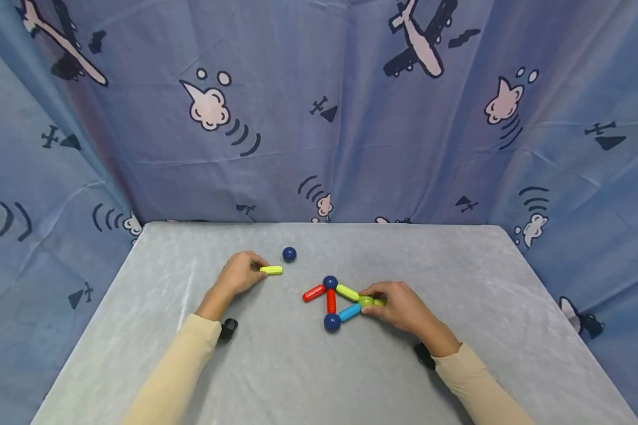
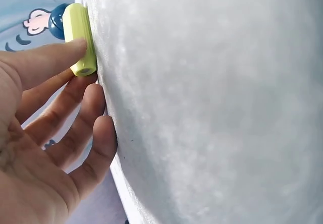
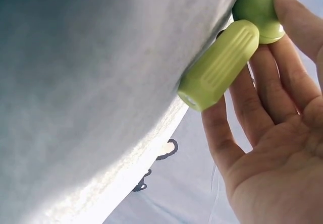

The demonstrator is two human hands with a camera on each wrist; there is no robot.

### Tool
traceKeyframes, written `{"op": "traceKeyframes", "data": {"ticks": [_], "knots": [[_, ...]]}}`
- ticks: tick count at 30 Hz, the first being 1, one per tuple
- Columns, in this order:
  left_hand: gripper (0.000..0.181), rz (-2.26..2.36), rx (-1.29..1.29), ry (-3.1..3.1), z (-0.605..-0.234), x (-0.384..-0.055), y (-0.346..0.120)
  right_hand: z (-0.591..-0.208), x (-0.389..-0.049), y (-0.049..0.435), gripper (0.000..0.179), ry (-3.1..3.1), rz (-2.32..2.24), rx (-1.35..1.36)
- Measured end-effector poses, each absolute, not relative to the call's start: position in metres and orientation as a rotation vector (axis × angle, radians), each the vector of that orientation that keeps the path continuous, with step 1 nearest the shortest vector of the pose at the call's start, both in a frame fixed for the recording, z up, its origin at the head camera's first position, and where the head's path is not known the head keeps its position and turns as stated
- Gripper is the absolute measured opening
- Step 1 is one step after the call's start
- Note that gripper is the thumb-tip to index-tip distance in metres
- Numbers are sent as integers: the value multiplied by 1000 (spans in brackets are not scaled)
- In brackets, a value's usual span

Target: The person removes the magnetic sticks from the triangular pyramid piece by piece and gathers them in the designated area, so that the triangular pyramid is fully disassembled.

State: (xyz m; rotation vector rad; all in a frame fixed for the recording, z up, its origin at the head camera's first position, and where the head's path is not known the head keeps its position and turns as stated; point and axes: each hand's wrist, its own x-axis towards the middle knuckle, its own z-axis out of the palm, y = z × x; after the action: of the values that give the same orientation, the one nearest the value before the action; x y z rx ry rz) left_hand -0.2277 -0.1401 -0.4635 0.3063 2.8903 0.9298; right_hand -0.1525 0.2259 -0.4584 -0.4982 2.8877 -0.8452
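My left hand [image 1: 240,273] pinches a yellow-green magnetic rod [image 1: 272,270] between thumb and fingers, low over the table's left half. Just beyond that rod sits a loose dark blue ball [image 1: 289,254]. My right hand [image 1: 401,304] grips a green ball [image 1: 366,301] at the right corner of a flat triangle. Its sides are a red rod [image 1: 331,301], a yellow-green rod [image 1: 347,292] and a light blue rod [image 1: 350,313]. Blue balls [image 1: 330,283] mark the two left corners. Another red rod [image 1: 313,293] sticks out leftward, and a green rod [image 3: 219,67] juts from the green ball, partly hidden in the head view.
The pieces lie on a table covered in pale grey cloth [image 1: 276,366]. Behind it and along both sides hangs a blue curtain [image 1: 276,177] printed with planes and clouds. Dark wrist cameras [image 1: 227,329] sit under both wrists.
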Motion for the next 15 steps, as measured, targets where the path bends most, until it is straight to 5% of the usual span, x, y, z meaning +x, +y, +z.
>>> {"op": "traceKeyframes", "data": {"ticks": [15], "knots": [[20,920,268,2948,-466,-225,-138,-458,-153,224,31,2877,-847,-467]]}}
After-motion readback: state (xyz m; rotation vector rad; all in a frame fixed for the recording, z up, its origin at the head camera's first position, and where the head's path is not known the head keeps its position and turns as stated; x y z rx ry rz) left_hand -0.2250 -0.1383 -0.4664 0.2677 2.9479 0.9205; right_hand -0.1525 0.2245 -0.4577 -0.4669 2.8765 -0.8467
